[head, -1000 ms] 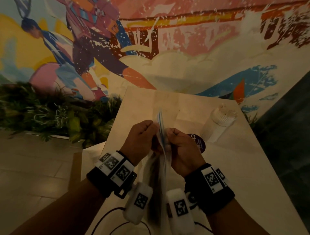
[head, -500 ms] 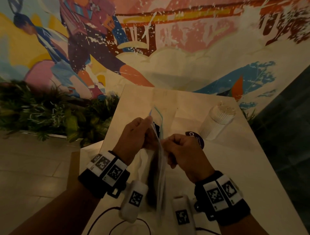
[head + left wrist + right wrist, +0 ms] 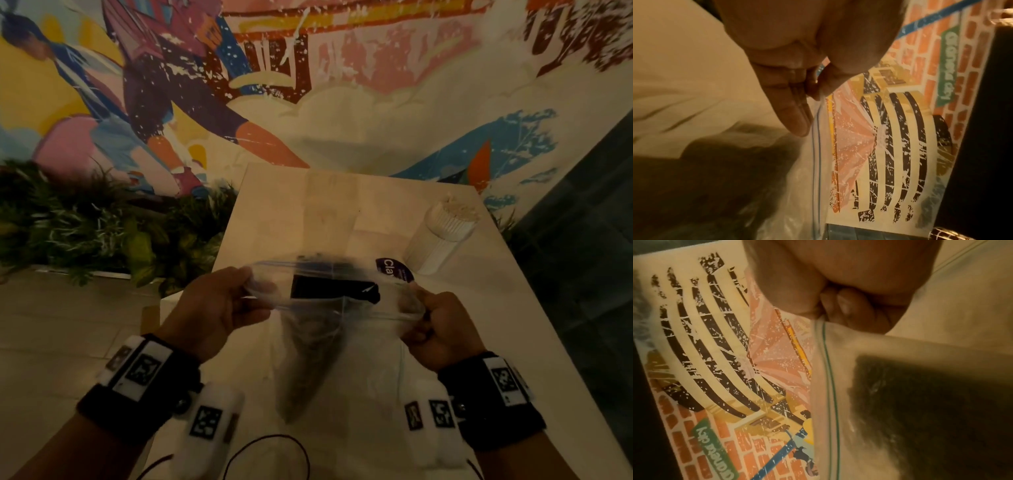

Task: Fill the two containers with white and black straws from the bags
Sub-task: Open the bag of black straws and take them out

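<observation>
A clear zip bag (image 3: 308, 346) hangs between my two hands over the pale table (image 3: 496, 342). Its mouth is pulled wide, and a dark bundle of black straws (image 3: 330, 289) shows inside. My left hand (image 3: 247, 286) pinches the left side of the rim, and my right hand (image 3: 416, 310) pinches the right side. In the left wrist view my thumb and fingers (image 3: 797, 116) clamp the bag's zip edge (image 3: 817, 146). The right wrist view shows curled fingers (image 3: 851, 308) on the bag rim (image 3: 826, 353) beside the black straws (image 3: 931, 402). A clear container full of white straws (image 3: 445, 229) stands at the table's far right.
A round purple disc with white lettering (image 3: 394, 270) lies beside the white-straw container. Green plants (image 3: 85, 233) line the floor left of the table, with a painted mural wall (image 3: 342, 85) behind. A thin dark cable (image 3: 270, 442) loops near the table's front edge.
The bag stood pinched together between my hands; they have moved apart sideways and pulled its mouth wide, so the black straws now show from above.
</observation>
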A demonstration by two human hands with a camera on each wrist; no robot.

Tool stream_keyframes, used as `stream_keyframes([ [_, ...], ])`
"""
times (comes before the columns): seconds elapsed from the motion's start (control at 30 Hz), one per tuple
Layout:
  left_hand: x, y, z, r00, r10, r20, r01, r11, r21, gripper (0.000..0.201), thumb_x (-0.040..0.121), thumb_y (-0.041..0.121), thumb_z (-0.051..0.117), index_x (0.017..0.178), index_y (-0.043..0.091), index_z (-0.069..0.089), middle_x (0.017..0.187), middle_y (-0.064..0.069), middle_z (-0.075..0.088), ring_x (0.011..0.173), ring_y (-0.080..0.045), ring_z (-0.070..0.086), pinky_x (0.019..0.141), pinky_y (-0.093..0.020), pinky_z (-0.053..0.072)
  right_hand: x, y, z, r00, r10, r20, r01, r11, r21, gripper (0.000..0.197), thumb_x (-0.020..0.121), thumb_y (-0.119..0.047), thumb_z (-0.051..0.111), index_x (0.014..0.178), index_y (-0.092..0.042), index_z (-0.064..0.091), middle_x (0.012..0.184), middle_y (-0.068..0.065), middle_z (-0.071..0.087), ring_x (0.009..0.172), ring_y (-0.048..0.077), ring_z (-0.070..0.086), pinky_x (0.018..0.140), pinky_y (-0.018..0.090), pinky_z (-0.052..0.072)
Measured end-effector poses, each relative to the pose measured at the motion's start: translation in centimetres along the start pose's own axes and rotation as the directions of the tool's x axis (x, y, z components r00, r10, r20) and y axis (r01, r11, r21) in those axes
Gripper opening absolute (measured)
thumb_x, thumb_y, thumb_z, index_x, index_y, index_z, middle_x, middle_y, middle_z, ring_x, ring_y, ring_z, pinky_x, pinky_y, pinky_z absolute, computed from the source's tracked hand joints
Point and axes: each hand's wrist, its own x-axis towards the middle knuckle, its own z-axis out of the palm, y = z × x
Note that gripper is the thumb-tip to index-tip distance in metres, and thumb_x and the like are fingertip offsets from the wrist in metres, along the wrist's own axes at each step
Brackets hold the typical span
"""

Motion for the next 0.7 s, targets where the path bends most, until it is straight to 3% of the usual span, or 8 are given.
stream_keyframes([
  [0.13,0.1,-1.0,-1.0,0.999,-0.034,0.022,0.036,0.995,-0.091,0.03,0.093,0.023,0.042,0.074,0.01,0.061,0.058,-0.006,0.065,0.049,-0.016,0.063,0.045,-0.021,0.052,0.2,0.5,-0.4,0.999,0.001,-0.043,-0.004,0.998,-0.062,0.027,0.097,-0.016,0.036,0.073,-0.014,0.047,0.038,-0.005,0.032,0.025,0.005,0.022,0.03,0.009,0.018],
  [0.27,0.5,-2.0,-3.2,0.992,0.066,0.109,-0.04,0.974,-0.222,0.029,0.067,0.034,0.068,0.088,0.018,0.057,0.076,-0.008,0.067,0.07,-0.022,0.069,0.055,-0.032,0.057,0.4,0.7,-0.2,0.999,0.026,0.025,-0.024,0.998,-0.051,0.023,0.096,-0.016,0.036,0.077,-0.016,0.05,0.04,-0.006,0.037,0.027,0.006,0.028,0.028,0.011,0.019],
  [0.33,1.8,-3.1,-4.6,0.987,0.105,0.123,-0.108,0.994,0.022,0.076,0.04,0.026,0.089,0.107,0.027,0.053,0.103,-0.003,0.066,0.1,-0.026,0.065,0.072,-0.04,0.057,0.1,0.7,0.2,0.993,0.071,0.09,-0.067,0.997,-0.039,0.027,0.097,-0.017,0.037,0.074,-0.014,0.05,0.039,-0.006,0.039,0.027,0.005,0.031,0.028,0.011,0.021],
  [0.4,1.9,-3.5,-3.6,0.974,0.092,0.206,-0.187,0.84,0.509,0.105,0.034,0.025,0.094,0.124,0.04,0.041,0.125,0.013,0.051,0.121,-0.017,0.048,0.091,-0.04,0.048,-0.1,0.7,1.0,0.986,0.07,0.154,-0.055,0.993,-0.101,0.036,0.097,-0.015,0.036,0.065,-0.013,0.051,0.038,-0.005,0.04,0.027,0.005,0.033,0.03,0.012,0.023],
  [0.43,2.4,-4.2,-3.4,0.961,0.03,0.275,-0.209,0.729,0.652,0.108,0.033,0.039,0.093,0.126,0.042,0.039,0.126,0.017,0.048,0.12,-0.01,0.046,0.096,-0.037,0.043,-0.1,0.9,1.6,0.979,0.055,0.195,-0.029,0.991,-0.13,0.039,0.098,-0.012,0.035,0.062,-0.012,0.05,0.037,-0.004,0.042,0.027,0.006,0.035,0.029,0.012,0.026],
  [0.5,3.3,-5.3,-1.5,0.943,-0.054,0.329,-0.194,0.715,0.672,0.084,0.029,0.059,0.088,0.105,0.034,0.061,0.104,0.012,0.062,0.096,0.002,0.057,0.088,-0.022,0.046,0.0,1.6,3.0,0.966,0.041,0.255,0.015,0.977,-0.213,0.038,0.098,-0.009,0.036,0.063,-0.008,0.049,0.039,-0.002,0.049,0.03,0.007,0.044,0.032,0.014,0.034],
  [0.6,4.4,-5.8,1.2,0.965,0.045,0.257,-0.174,0.845,0.506,0.035,0.062,0.024,0.087,0.094,0.025,0.072,0.099,0.002,0.07,0.086,0.007,0.063,0.071,-0.015,0.049,0.6,2.3,4.2,0.956,0.001,0.294,0.097,0.943,-0.317,0.027,0.089,-0.025,0.058,0.086,0.001,0.067,0.081,0.016,0.068,0.072,0.026,0.062,0.071,0.031,0.049],
  [0.7,4.7,-5.0,1.7,0.959,0.024,0.283,-0.164,0.861,0.482,0.052,0.054,0.008,0.089,0.062,0.052,0.063,0.061,0.019,0.064,0.065,0.004,0.06,0.062,-0.009,0.045,1.1,1.3,2.8,0.989,-0.085,0.123,0.112,0.965,-0.236,0.036,0.088,-0.034,0.058,0.106,-0.004,0.068,0.107,0.017,0.067,0.095,0.032,0.062,0.087,0.044,0.047],
])
